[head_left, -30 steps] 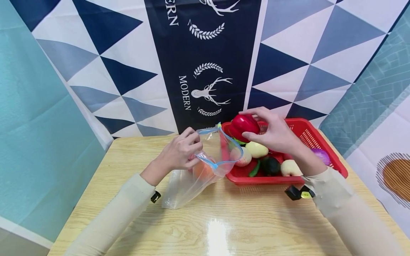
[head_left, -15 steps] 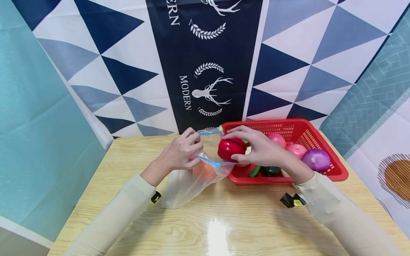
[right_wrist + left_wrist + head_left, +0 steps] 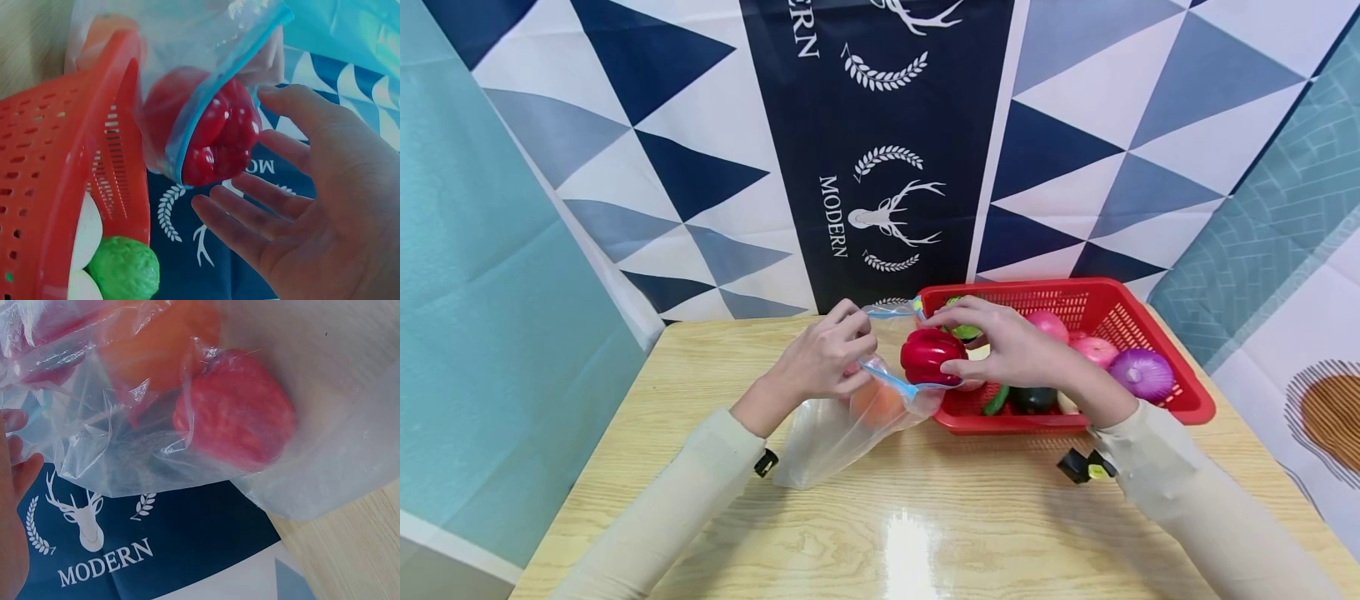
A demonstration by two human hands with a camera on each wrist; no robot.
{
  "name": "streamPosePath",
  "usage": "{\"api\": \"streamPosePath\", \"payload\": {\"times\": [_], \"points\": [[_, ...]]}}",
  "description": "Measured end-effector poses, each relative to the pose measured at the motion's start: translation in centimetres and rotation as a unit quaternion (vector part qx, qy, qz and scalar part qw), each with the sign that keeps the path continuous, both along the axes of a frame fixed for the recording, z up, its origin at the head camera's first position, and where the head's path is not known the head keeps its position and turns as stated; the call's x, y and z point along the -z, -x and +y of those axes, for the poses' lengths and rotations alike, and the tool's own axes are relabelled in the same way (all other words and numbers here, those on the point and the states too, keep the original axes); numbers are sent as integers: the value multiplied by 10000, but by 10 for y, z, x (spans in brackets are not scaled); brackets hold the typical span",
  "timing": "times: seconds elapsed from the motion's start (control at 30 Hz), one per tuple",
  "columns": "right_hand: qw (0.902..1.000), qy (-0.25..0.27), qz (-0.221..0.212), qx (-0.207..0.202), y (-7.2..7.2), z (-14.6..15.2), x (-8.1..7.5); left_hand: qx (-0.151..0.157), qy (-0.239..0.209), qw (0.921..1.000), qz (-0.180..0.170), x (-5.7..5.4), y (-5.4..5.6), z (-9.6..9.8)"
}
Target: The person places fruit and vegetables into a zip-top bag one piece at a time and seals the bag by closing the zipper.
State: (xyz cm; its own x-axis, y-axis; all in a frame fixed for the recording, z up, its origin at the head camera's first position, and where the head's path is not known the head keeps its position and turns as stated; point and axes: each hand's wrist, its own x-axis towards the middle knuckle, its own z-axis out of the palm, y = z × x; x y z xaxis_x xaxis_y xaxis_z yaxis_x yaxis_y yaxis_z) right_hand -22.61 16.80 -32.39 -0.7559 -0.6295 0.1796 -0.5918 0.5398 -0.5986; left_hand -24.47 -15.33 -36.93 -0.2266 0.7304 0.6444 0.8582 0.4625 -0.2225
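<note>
My left hand grips the rim of a clear zip bag with a blue seal. A red bell pepper sits in the bag's mouth, partly past the blue seal in the right wrist view. Close beside it, my right hand has its fingers spread and extended; the thumb is near the pepper, and I cannot tell whether it touches. Inside the bag, an orange thing and a round red bumpy thing show through the plastic. The left fingertips are mostly hidden by the bag.
A red basket stands right of the bag, holding a purple onion, a green chili, a dark green thing, pink round things and a green leafy ball. A patterned cloth hangs behind the wooden table.
My right hand has carried the bell pepper left and down from above the basket into the bag's mouth, then loosened its fingers. The left hand has stayed put on the bag.
</note>
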Motion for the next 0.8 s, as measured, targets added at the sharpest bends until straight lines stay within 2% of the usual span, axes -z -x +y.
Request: {"api": "streamPosePath", "payload": {"times": [0.13,0.23,0.43,0.6,0.8], "points": [[9999,70,-61,130,6,7,-2,14,-8,10000,-15,0,-1,1],[9994,5,59,349,14,13,-4,51,-36,10000,2,0,-1,2],[9937,-620,297,888,40,18,-9,78,-52,9999,67,0,-1,2],[9879,-1096,-28,1100,65,18,-1,65,-41,9999,77,0,-1,1],[9872,-1201,-433,957,87,18,12,54,-31,10000,35,-1,-1,1]]}}
